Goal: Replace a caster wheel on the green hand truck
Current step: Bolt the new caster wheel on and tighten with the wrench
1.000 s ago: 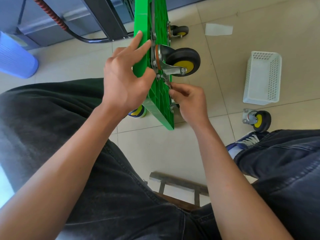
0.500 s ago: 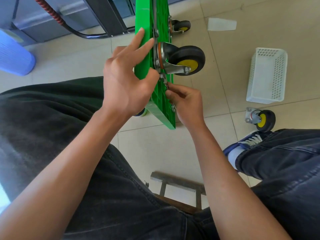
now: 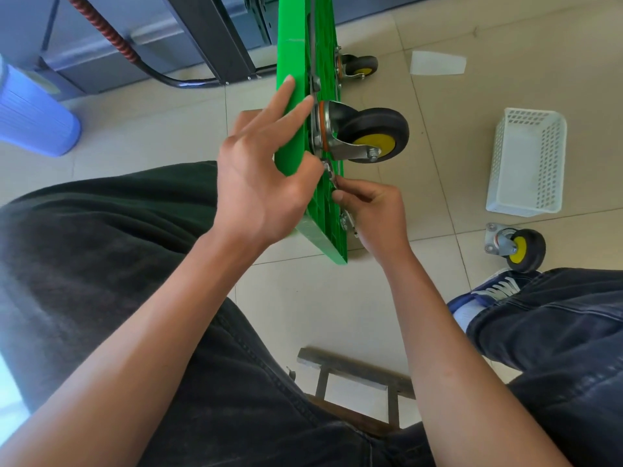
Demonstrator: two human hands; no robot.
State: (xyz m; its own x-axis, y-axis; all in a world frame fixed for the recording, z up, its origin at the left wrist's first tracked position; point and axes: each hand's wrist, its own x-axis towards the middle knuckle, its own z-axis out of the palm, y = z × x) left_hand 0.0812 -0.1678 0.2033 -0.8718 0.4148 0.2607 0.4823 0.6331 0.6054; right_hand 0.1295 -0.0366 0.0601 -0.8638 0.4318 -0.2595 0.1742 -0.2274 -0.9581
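The green hand truck deck [image 3: 293, 55] stands on its edge on the tiled floor. A black caster wheel [image 3: 371, 134] with a yellow hub sits on its underside, by its steel plate. My left hand [image 3: 259, 176] holds the deck's flat side, fingers straight up the green face, thumb at the edge near the plate. My right hand [image 3: 374, 214] pinches a small metal wrench [image 3: 332, 178] that reaches up to a bolt at the plate's lower corner. A loose caster wheel [image 3: 515, 247] lies on the floor at the right.
A white perforated basket [image 3: 526, 163] lies on the floor to the right. Another mounted caster [image 3: 359, 67] shows farther up the deck. A blue bin [image 3: 33, 119] stands far left. A low metal stool frame [image 3: 357, 375] is between my legs.
My right hand and the wrench have shifted slightly on the bolt. My left hand stays on the deck. The view has shifted a little.
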